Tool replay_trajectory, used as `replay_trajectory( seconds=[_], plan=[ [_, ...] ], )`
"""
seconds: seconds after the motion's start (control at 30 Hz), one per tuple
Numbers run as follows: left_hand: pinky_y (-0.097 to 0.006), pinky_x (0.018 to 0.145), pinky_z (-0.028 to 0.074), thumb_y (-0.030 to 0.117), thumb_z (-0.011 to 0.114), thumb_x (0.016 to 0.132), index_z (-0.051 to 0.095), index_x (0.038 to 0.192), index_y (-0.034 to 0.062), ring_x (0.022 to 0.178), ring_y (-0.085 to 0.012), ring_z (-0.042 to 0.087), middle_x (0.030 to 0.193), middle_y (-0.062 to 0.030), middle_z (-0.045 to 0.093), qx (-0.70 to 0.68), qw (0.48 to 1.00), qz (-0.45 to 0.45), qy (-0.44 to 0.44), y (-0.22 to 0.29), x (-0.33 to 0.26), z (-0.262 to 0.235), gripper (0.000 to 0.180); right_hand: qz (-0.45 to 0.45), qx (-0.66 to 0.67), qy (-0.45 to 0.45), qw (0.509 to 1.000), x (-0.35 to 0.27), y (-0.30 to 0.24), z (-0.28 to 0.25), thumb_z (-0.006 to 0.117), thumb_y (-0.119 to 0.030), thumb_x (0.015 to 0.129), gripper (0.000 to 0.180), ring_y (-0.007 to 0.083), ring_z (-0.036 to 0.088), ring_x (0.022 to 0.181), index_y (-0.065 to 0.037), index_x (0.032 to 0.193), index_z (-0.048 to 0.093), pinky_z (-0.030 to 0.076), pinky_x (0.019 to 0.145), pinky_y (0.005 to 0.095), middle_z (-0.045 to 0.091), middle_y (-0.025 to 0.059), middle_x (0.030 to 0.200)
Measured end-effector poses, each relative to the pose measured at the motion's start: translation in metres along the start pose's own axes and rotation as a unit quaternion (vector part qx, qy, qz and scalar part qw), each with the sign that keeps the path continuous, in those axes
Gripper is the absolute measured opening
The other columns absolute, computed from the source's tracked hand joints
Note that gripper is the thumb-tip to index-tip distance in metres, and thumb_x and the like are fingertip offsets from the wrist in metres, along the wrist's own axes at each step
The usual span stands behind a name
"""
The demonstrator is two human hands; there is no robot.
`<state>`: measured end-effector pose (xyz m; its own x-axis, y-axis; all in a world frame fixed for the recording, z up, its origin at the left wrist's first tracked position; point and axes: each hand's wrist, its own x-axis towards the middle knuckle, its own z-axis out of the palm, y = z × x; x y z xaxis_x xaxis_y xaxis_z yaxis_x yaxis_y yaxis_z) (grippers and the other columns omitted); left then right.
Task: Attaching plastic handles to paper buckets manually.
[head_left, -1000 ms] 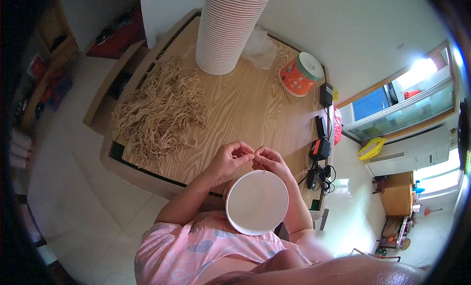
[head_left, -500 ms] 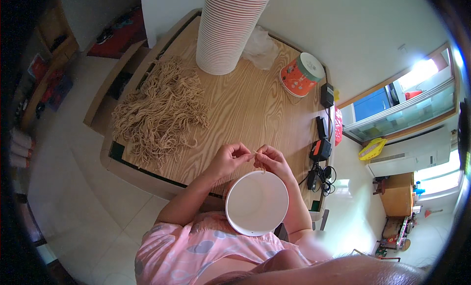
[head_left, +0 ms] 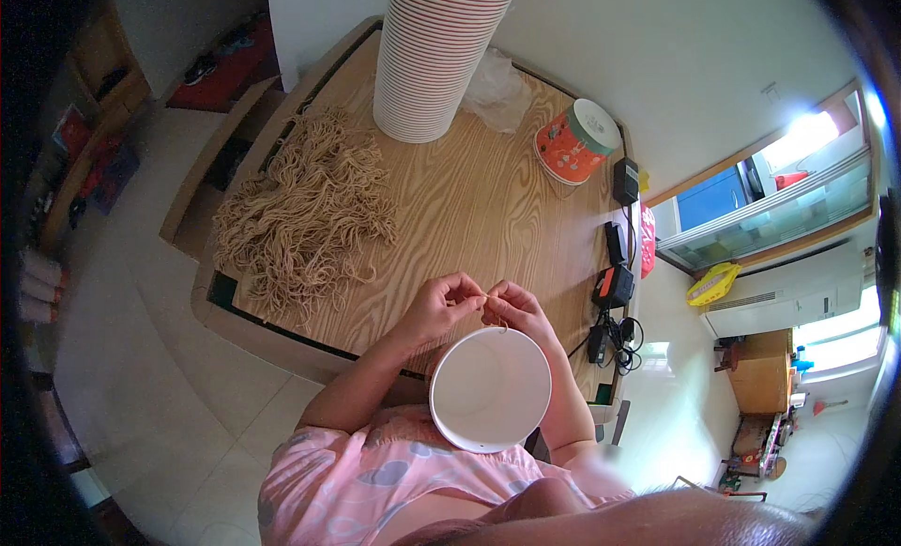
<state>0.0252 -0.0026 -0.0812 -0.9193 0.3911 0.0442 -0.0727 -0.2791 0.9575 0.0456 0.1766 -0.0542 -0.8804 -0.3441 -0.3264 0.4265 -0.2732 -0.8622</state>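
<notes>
My left hand (head_left: 445,305) and my right hand (head_left: 513,310) meet over the near edge of a wooden table (head_left: 469,199). Both pinch a short piece of tan string (head_left: 481,298) between fingertips. Just below them a white paper bowl (head_left: 490,388) rests against my lap, its rim touching the string under my right hand. A big loose pile of the same tan strings (head_left: 305,217) lies on the table to my left.
A tall stack of white paper bowls (head_left: 434,58) stands at the table's far side, with crumpled clear plastic (head_left: 496,81) and an orange lidded bowl (head_left: 575,140) beside it. Black chargers and cables (head_left: 615,292) sit along the right edge. Tiled floor lies to the left.
Both hands stay pinched together on the string with only slight finger motion. The white bowl sits in the same place.
</notes>
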Motion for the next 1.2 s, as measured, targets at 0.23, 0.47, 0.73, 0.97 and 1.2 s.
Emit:
replay_trajectory(
  seconds=[0.23, 0.47, 0.73, 0.97, 1.2],
  plan=[
    [-0.019, 0.048, 0.039, 0.016, 0.051, 0.092, 0.048, 0.09, 0.0078, 0.059, -0.005, 0.05, 0.08, -0.0056, 0.064, -0.116, 0.989, -0.087, 0.036, 0.004, -0.002, -0.009, 0.009, -0.027, 0.024, 0.038, 0.999, -0.001, -0.004, 0.004, 0.058, -0.014, 0.089, 0.012, 0.0086, 0.051, 0.066, -0.004, 0.086, 0.053, 0.041, 0.058, 0.0213, 0.054, 0.0005, 0.073],
    [-0.026, 0.072, 0.048, 0.012, 0.054, 0.089, 0.046, 0.109, 0.0064, 0.087, -0.0159, 0.057, 0.095, -0.0082, 0.061, 0.172, 0.93, 0.145, 0.291, -0.017, 0.01, -0.026, 0.022, -0.021, 0.05, 0.003, 0.999, 0.001, 0.0, 0.001, 0.055, -0.012, 0.09, 0.009, 0.01, 0.05, 0.065, -0.005, 0.087, 0.051, 0.042, 0.061, 0.0231, 0.053, 0.0016, 0.073],
    [-0.03, 0.079, 0.045, 0.011, 0.062, 0.083, 0.064, 0.088, 0.0034, 0.083, -0.0131, 0.06, 0.085, -0.0034, 0.065, 0.097, 0.991, 0.08, 0.036, -0.001, 0.007, 0.002, 0.009, -0.011, 0.023, 0.009, 1.0, 0.0, -0.001, 0.002, 0.058, -0.017, 0.089, 0.012, 0.0075, 0.05, 0.065, -0.005, 0.087, 0.054, 0.04, 0.057, 0.0199, 0.053, -0.0007, 0.073],
    [-0.026, 0.076, 0.048, 0.012, 0.058, 0.088, 0.061, 0.086, 0.0018, 0.08, -0.011, 0.059, 0.084, -0.004, 0.063, 0.015, 0.999, -0.031, 0.006, -0.005, 0.01, 0.004, 0.011, -0.024, -0.061, 0.008, 0.998, -0.006, -0.011, 0.006, 0.059, -0.013, 0.088, 0.009, 0.0068, 0.05, 0.067, -0.004, 0.086, 0.055, 0.039, 0.058, 0.0196, 0.054, -0.0011, 0.074],
    [-0.03, 0.077, 0.051, 0.013, 0.054, 0.09, 0.058, 0.09, -0.002, 0.079, -0.0171, 0.061, 0.083, -0.0092, 0.061, -0.258, 0.958, -0.12, -0.021, -0.003, 0.008, 0.008, 0.015, -0.076, -0.066, -0.02, 0.995, -0.005, -0.012, 0.004, 0.059, -0.007, 0.087, 0.006, 0.0083, 0.051, 0.072, -0.003, 0.086, 0.055, 0.041, 0.062, 0.0209, 0.056, 0.0012, 0.079]
  ],
)
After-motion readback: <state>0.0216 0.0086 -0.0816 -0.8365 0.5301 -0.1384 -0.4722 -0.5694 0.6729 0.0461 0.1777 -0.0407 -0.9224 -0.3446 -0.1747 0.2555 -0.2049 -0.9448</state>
